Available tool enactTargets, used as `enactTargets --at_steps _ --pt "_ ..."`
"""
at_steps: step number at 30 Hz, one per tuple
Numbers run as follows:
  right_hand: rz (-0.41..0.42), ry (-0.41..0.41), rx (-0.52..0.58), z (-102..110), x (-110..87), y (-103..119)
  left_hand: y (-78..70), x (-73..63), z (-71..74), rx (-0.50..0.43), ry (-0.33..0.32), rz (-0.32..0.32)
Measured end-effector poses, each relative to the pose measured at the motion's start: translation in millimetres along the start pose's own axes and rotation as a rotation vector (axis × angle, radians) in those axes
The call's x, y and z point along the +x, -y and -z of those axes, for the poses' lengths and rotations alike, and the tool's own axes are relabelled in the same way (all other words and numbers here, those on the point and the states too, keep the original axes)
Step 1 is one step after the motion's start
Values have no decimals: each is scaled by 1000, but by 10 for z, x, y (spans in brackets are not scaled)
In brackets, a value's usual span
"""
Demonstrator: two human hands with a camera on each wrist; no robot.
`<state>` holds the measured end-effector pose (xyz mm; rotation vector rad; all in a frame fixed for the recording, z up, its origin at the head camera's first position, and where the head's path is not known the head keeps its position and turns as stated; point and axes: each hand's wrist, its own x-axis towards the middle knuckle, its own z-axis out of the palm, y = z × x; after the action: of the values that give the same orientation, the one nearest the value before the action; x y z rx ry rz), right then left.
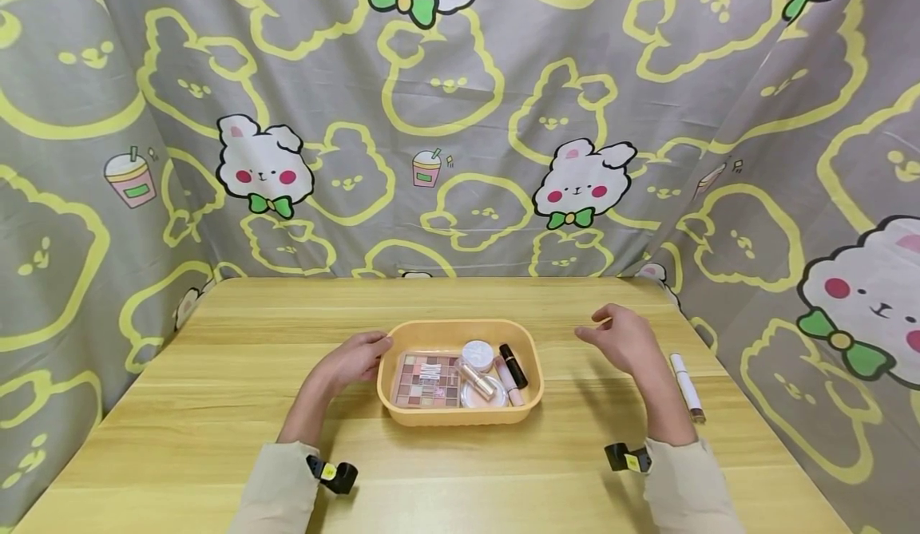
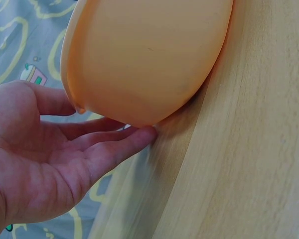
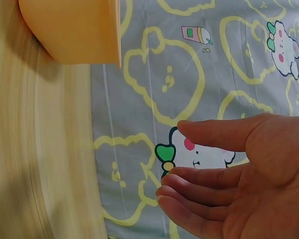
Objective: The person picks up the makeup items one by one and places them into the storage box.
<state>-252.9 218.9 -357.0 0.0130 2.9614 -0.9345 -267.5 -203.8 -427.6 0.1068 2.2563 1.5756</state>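
Observation:
On the table stands a yellow-orange plastic basket (image 1: 460, 417) with cosmetics in it: an eyeshadow palette (image 1: 410, 382), a round white jar (image 1: 477, 354), a flat round compact (image 1: 483, 396), a gold-toned lipstick tube (image 1: 476, 380), a pink tube (image 1: 509, 381) and a black tube (image 1: 513, 365). My left hand (image 1: 355, 356) grips the basket's left end, thumb at the rim and the other fingers along the outer wall (image 2: 149, 55). Off the basket's right side, my right hand (image 1: 620, 338) hovers above the table, fingers loosely bent, nothing in them (image 3: 214, 184).
A white tube with a dark end (image 1: 688, 388) lies near the table's right edge, beyond my right forearm. The wooden table (image 1: 287, 310) meets a grey patterned curtain (image 1: 345, 119) at the back and sides.

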Motion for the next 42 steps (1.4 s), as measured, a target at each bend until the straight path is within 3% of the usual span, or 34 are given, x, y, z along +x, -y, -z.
enactTargets --at_steps 15,32,42 --pt "-11 -8 -7 120 -2 -140 -19 -7 -15 -14 -3 20" --pt "-35 -112 -35 255 3 -351 9 14 -2 -29 12 8" --pt "-71 -124 -53 281 19 -461 15 8 0 -26 12 3"
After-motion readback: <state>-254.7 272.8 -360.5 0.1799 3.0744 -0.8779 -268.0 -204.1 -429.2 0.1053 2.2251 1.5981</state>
